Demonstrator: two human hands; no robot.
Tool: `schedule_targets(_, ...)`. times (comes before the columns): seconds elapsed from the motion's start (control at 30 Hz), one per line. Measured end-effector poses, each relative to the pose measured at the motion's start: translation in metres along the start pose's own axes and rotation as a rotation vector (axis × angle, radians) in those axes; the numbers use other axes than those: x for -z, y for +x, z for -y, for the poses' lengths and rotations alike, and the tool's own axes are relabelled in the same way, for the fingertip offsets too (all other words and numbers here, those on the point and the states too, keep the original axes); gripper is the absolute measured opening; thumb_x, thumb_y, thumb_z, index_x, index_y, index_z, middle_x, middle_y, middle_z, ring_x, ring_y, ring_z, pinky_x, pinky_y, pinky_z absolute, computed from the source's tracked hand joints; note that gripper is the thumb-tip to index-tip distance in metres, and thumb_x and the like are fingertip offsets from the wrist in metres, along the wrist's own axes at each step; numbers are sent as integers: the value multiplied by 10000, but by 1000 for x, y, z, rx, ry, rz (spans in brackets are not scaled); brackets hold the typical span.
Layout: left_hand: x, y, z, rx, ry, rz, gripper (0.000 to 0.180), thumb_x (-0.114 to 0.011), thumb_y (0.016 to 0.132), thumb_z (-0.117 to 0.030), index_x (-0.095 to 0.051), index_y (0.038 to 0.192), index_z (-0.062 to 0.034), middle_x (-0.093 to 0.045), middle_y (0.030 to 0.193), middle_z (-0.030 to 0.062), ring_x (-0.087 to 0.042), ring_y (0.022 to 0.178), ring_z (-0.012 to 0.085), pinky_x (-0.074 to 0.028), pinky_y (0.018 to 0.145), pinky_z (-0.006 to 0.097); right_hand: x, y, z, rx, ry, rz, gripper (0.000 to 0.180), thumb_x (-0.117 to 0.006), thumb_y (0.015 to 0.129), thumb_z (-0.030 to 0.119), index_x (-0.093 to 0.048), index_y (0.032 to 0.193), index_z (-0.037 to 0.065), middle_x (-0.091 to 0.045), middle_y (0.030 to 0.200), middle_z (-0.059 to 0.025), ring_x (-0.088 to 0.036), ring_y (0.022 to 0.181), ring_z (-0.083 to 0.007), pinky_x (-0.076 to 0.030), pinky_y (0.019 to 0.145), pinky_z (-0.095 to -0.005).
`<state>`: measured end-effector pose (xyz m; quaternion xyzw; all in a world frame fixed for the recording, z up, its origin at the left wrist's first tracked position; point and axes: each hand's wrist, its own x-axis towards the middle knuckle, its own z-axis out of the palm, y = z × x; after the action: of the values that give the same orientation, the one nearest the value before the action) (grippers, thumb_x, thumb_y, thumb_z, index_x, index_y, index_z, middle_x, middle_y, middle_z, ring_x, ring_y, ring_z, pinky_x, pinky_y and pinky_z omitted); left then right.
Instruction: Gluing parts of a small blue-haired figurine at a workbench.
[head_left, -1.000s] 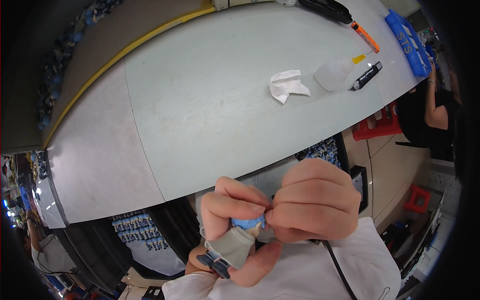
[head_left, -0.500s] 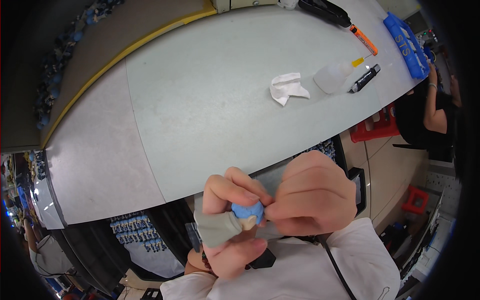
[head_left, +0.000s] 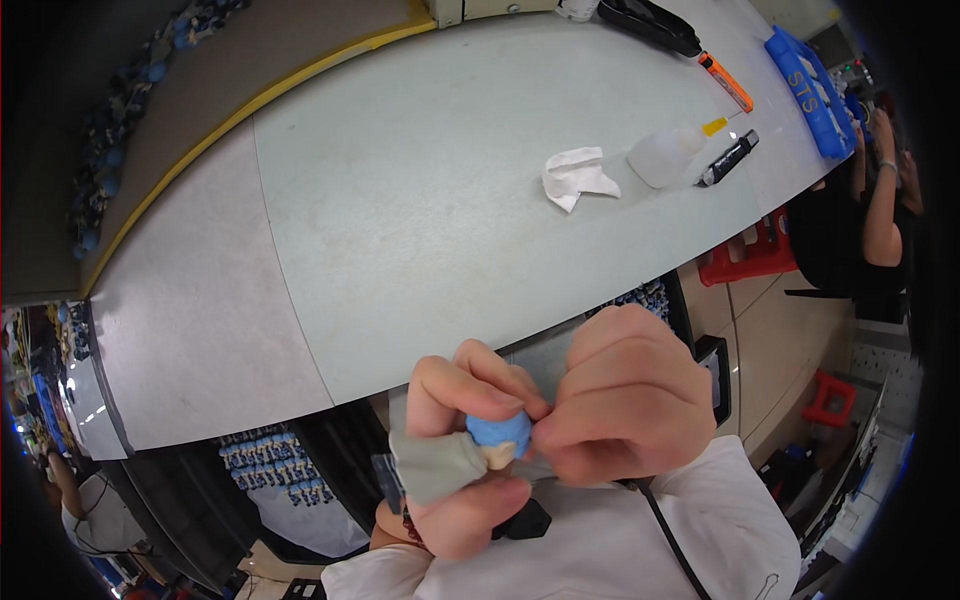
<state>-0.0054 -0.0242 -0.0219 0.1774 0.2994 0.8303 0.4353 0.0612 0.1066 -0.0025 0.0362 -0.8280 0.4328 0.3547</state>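
Note:
Close under the camera, my left hand (head_left: 465, 450) grips a small toy figure (head_left: 455, 455) with a grey body and a blue head. My right hand (head_left: 625, 395) is closed beside it, its fingertips pinching at the figure's blue head (head_left: 498, 432). Both hands hover just off the near edge of the pale grey table (head_left: 400, 230). Part of the figure is hidden inside my fingers. A black piece (head_left: 525, 520) shows under my left hand.
On the table's far right lie a crumpled white cloth (head_left: 575, 177), a squeeze bottle with a yellow tip (head_left: 668, 155), a black knife-like tool (head_left: 727, 159), an orange-tipped tool (head_left: 725, 80) and a blue tray (head_left: 808, 92). Another person's arm (head_left: 885, 190) is at the right edge.
The figure has turned in my left hand, its grey body now pointing left. My hands stay together at the same spot near the table edge.

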Motion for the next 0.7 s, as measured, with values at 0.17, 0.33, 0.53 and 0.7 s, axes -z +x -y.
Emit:
schedule_targets(0.17, -3, -4, -5, -14, 214, 25, 443, -499, 597, 84, -351, 982, -79, -420, 953, 143, -452, 809, 172, -380, 727, 304, 4, -2, 3, 25, -40, 18, 227, -681, 517, 8, -596, 724, 49, -521, 650, -22, -474, 548, -172, -383, 471, -251)
schedule_targets(0.33, -3, -4, -6, 5, 336, 64, 470, -488, 577, 115, -328, 972, -85, -413, 944, 148, -465, 792, 189, -392, 708, 321, 7, -1, 3, 81, -96, 44, 258, -713, 486, 24, -607, 719, 55, -528, 667, -19, -468, 568, -168, -370, 467, -253)
schedule_targets(0.53, -6, -8, 4, -112, 345, 37, 478, -475, 568, 138, -326, 968, -78, -412, 912, 142, -467, 745, 192, -391, 648, 300, 4, -2, 7, 51, -24, -14, 230, -640, 500, -28, -588, 721, 10, -524, 620, -32, -479, 525, -165, -397, 454, -230)
schedule_targets(0.7, -8, -9, 4, -107, 364, 34, 473, -480, 564, 149, -333, 958, -68, -418, 896, 145, -463, 699, 182, -382, 613, 288, 5, -1, 9, 66, -55, -9, 229, -621, 489, -44, -568, 708, 0, -522, 621, -39, -473, 501, -166, -395, 437, -230)
